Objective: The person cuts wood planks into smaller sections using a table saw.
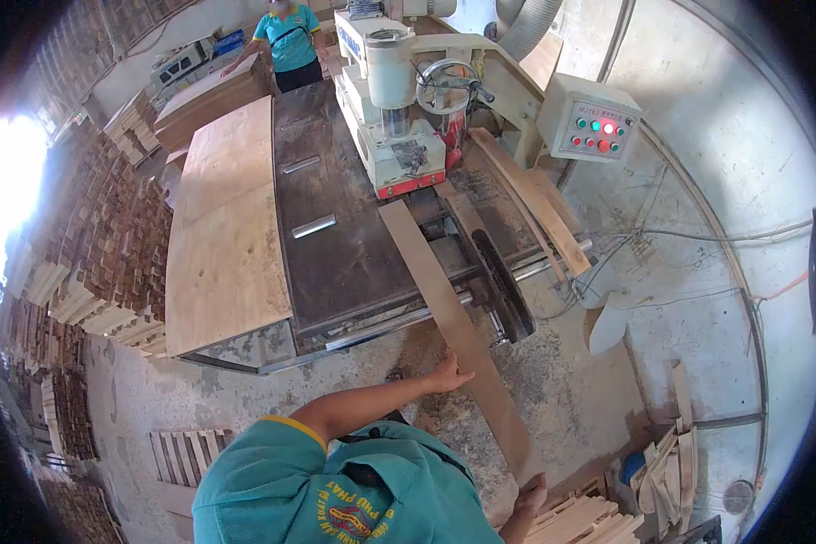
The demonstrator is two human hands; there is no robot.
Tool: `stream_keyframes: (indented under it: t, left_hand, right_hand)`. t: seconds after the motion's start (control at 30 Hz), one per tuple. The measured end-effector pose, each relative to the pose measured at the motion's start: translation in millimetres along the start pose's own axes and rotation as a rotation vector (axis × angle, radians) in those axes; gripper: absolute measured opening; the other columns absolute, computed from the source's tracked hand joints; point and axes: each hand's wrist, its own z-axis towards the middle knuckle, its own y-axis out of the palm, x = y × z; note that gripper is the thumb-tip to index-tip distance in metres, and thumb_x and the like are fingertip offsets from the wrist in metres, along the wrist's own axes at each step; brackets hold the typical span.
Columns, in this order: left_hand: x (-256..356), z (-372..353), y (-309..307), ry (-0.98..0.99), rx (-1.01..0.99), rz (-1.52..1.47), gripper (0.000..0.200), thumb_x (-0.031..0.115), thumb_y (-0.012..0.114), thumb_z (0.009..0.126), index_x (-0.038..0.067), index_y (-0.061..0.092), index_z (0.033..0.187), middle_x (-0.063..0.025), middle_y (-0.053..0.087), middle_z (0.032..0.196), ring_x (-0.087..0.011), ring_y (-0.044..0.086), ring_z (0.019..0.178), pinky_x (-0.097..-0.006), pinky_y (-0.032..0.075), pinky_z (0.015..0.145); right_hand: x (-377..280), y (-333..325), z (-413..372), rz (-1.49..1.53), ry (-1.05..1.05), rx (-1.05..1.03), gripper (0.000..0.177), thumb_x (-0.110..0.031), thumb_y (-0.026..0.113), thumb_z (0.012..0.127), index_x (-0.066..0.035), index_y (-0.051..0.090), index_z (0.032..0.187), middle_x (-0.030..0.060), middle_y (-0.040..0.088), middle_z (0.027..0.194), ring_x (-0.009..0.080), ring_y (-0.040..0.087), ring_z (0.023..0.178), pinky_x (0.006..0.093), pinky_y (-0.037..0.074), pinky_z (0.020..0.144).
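Observation:
A long, flat wooden board (467, 340) slants from the saw machine's table down toward my body. Its far end lies on the dark table, close to the red-edged machine head (399, 159). My left hand (448, 374) grips the board's left edge around the middle, thumb stretched over the top and the other fingers partly hidden. At the near end, my right hand (530, 497) is closed on the board, with most of its fingers out of sight underneath.
A co-worker (290, 45) stands beyond the table near stacked panels (213, 104). A plywood side table (227, 227) adjoins the machine on the left. Wood strips (530, 199) lie right of the head, below a lit control box (594, 122). Loose boards (585, 521) are piled at lower right.

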Motion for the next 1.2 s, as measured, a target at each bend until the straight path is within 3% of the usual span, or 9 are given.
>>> stream_keyframes:
  t: [0.3, 0.4, 0.47, 0.57, 0.63, 0.73, 0.9, 1.03, 1.2]
  left_hand:
    - [15.4, -2.8, -3.3, 0.015, -0.008, 0.006, 0.117, 0.045, 0.065, 0.089, -0.020, -0.017, 0.140, -0.0181, 0.059, 0.096, -0.0231, 0.061, 0.082, -0.0344, 0.051, 0.067]
    - [-36.4, 32.7, 20.3, 0.209, 0.158, 0.000, 0.117, 0.046, 0.065, 0.089, -0.020, -0.016, 0.140, -0.0178, 0.060, 0.095, -0.0239, 0.062, 0.082, -0.0347, 0.051, 0.067]
    - [-38.9, 32.7, 19.1, 0.130, 0.097, -0.026, 0.116, 0.046, 0.065, 0.089, -0.020, -0.015, 0.140, -0.0182, 0.060, 0.094, -0.0249, 0.062, 0.083, -0.0352, 0.051, 0.067]
    - [-19.9, 25.1, 11.4, 0.087, 0.055, -0.022, 0.116, 0.047, 0.065, 0.088, -0.020, -0.014, 0.141, -0.0183, 0.061, 0.093, -0.0268, 0.063, 0.083, -0.0362, 0.051, 0.069]
    - [-22.3, 27.7, 12.3, 0.120, 0.075, 0.006, 0.116, 0.047, 0.065, 0.088, -0.020, -0.013, 0.141, -0.0181, 0.061, 0.093, -0.0279, 0.063, 0.083, -0.0368, 0.051, 0.069]
    - [-24.6, 34.7, 14.7, 0.234, 0.121, 0.059, 0.114, 0.045, 0.066, 0.088, -0.021, -0.011, 0.141, -0.0163, 0.061, 0.091, -0.0269, 0.062, 0.082, -0.0362, 0.051, 0.069]
    - [3.8, 20.7, 8.5, 0.047, 0.032, 0.034, 0.114, 0.045, 0.066, 0.087, -0.022, -0.009, 0.141, -0.0147, 0.060, 0.090, -0.0241, 0.061, 0.080, -0.0334, 0.050, 0.067]
    - [9.5, 20.6, 11.1, 0.136, 0.075, 0.009, 0.116, 0.046, 0.066, 0.087, -0.022, -0.011, 0.141, -0.0143, 0.061, 0.089, -0.0244, 0.062, 0.079, -0.0331, 0.051, 0.067]
    - [17.0, 23.4, 19.2, 0.104, 0.062, 0.049, 0.115, 0.044, 0.066, 0.087, -0.021, -0.011, 0.141, -0.0137, 0.061, 0.089, -0.0243, 0.062, 0.079, -0.0332, 0.051, 0.068]
  right_hand:
    - [-5.3, 4.4, 3.3, -0.065, -0.009, 0.076, 0.054, -0.035, 0.055, 0.092, -0.002, 0.048, 0.134, 0.0139, 0.054, 0.133, 0.0344, 0.051, 0.122, 0.0494, 0.041, 0.104]
    - [-3.6, 0.7, 7.5, -0.079, 0.000, 0.106, 0.054, -0.035, 0.057, 0.090, -0.002, 0.049, 0.133, 0.0141, 0.055, 0.131, 0.0341, 0.052, 0.122, 0.0498, 0.043, 0.102]
    - [-2.6, -2.2, 8.1, -0.107, -0.013, 0.113, 0.054, -0.035, 0.058, 0.090, -0.003, 0.049, 0.132, 0.0142, 0.055, 0.130, 0.0339, 0.052, 0.122, 0.0501, 0.043, 0.102]
    - [0.6, -8.1, 10.4, -0.443, -0.042, 0.076, 0.055, -0.035, 0.058, 0.090, -0.002, 0.049, 0.133, 0.0152, 0.056, 0.129, 0.0344, 0.053, 0.121, 0.0505, 0.044, 0.102]
    - [2.5, -4.1, 7.2, -0.056, -0.012, 0.005, 0.054, -0.034, 0.056, 0.091, -0.002, 0.048, 0.134, 0.0154, 0.055, 0.130, 0.0350, 0.054, 0.120, 0.0499, 0.044, 0.102]
    - [-1.8, 22.0, -18.3, 0.056, -0.037, 0.045, 0.051, -0.032, 0.055, 0.093, -0.001, 0.049, 0.133, 0.0153, 0.057, 0.129, 0.0350, 0.054, 0.120, 0.0498, 0.045, 0.101]
    - [-5.1, 22.0, -24.6, 0.113, 0.012, 0.010, 0.048, -0.031, 0.056, 0.094, -0.002, 0.049, 0.132, 0.0141, 0.056, 0.131, 0.0340, 0.054, 0.120, 0.0507, 0.046, 0.100]
    - [3.0, 1.3, -8.1, -0.004, -0.030, 0.135, 0.047, -0.030, 0.057, 0.094, -0.003, 0.049, 0.132, 0.0129, 0.054, 0.132, 0.0332, 0.053, 0.121, 0.0525, 0.046, 0.100]
    - [-2.5, 5.3, -17.0, 0.063, -0.039, 0.079, 0.049, -0.031, 0.057, 0.094, -0.004, 0.047, 0.134, 0.0122, 0.052, 0.135, 0.0324, 0.051, 0.123, 0.0529, 0.045, 0.100]
